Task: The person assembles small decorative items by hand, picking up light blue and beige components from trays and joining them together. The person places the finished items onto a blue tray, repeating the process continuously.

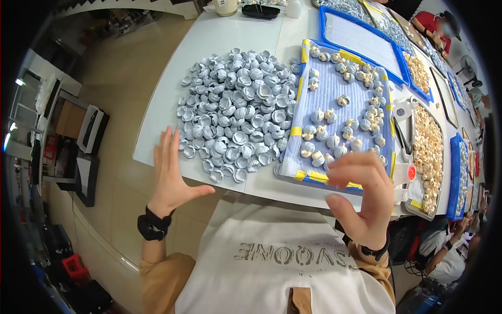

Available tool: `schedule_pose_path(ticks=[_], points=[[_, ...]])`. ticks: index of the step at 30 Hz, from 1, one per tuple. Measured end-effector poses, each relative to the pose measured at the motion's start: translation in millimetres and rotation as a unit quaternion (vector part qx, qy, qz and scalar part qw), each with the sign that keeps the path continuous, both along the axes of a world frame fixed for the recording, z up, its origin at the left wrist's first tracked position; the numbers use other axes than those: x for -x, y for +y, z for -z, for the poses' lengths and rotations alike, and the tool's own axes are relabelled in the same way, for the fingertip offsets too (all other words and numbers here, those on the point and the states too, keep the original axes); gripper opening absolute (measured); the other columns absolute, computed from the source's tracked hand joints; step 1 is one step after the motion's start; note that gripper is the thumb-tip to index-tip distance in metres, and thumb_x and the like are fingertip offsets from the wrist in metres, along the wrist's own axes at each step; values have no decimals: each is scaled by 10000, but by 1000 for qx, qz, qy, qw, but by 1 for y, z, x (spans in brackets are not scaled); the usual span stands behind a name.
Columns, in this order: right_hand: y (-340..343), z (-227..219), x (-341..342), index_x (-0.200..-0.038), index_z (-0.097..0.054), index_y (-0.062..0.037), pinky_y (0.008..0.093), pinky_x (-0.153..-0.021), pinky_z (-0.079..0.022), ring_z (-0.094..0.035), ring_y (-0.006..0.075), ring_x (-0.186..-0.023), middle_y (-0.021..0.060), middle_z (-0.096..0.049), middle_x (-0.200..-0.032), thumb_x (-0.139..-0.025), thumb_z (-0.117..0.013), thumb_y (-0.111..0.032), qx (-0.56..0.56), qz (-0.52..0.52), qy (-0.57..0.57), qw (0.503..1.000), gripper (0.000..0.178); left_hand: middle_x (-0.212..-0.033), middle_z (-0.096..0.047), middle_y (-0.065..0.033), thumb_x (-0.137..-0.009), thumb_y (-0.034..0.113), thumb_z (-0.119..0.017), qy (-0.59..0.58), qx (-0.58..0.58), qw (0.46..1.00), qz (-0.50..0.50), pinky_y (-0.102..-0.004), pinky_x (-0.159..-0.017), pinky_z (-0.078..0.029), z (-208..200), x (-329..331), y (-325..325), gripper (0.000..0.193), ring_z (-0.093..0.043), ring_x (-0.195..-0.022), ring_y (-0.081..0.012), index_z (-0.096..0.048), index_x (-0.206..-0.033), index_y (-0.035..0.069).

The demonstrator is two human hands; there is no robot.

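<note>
My left hand [171, 180] is held up at the near left corner of the table, fingers stretched and thumb spread, with nothing in it. Just beyond it lies a wide heap of pale grey-blue hollow, cup-shaped shells [240, 137]. Over the near edge of a blue tray [309, 49] hovers my right hand [368, 201], its fingers curved and thumb apart, also holding nothing. Yellow tape fixes a pale cloth lining [327, 99] in that tray. Several small pieces with cream bodies and blue caps [343, 100] stand or lie scattered on the lining.
Right of the tray are a red-capped small bottle [405, 173], a dark slim tool [401, 138] and a tray of cream pieces [428, 152]. Another lined blue tray [361, 44] lies behind. A black dish [260, 11] and a jar [226, 6] stand far back. Other people work at right.
</note>
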State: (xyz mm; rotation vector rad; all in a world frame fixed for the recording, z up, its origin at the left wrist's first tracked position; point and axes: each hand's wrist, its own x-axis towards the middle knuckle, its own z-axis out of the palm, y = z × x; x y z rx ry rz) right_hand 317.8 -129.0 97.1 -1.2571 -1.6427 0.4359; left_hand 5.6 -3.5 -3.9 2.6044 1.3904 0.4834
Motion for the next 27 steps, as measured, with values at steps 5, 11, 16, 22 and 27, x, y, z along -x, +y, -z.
schedule_pose_path(ticks=[5, 11, 16, 22, 27], points=[[-36, 33, -13, -956, -591, -4, 256, -619, -449, -566, 152, -726, 133, -573, -972, -726, -628, 31, 47, 89, 77, 992, 236, -1367, -298, -219, -564, 683, -709, -78, -95, 992, -31, -502, -1033, -238, 14, -24, -13, 1150, -280, -1277, -398, -262, -1360, -17], [-39, 50, -16, -959, -589, 1, 254, -633, -452, -569, 156, -725, 132, -559, -991, -732, -615, 41, 51, 109, 117, 986, 233, -1208, -403, -167, -586, 635, -736, -161, -177, 968, -74, -479, -953, -312, 31, -39, -21, 1005, -382, -1135, -361, -366, -1255, -16], [-43, 53, -22, -935, -589, 8, 254, -641, -450, -564, 154, -716, 137, -561, -988, -735, -609, 47, 42, 119, 112, 986, 205, -1176, -422, -152, -619, 545, -765, -172, -151, 972, -49, -441, -924, -343, 31, -28, -12, 852, -408, -1093, -327, -433, -1192, 9], [-47, 63, -26, -919, -588, 13, 252, -644, -447, -561, 149, -702, 138, -564, -981, -738, -593, 61, 36, 135, 129, 982, 187, -1122, -451, -149, -714, 231, -693, -205, -119, 970, -50, -399, -926, -358, 38, -20, -12, 511, -447, -1056, -306, -478, -1122, 13], [-46, 65, -26, -915, -591, 15, 250, -641, -446, -559, 147, -701, 138, -567, -977, -738, -592, 67, 40, 125, 123, 984, 185, -1070, -452, -137, -717, 185, -665, -193, -136, 971, -48, -403, -855, -383, 38, -22, -11, 423, -447, -1000, -297, -497, -1070, 23]])
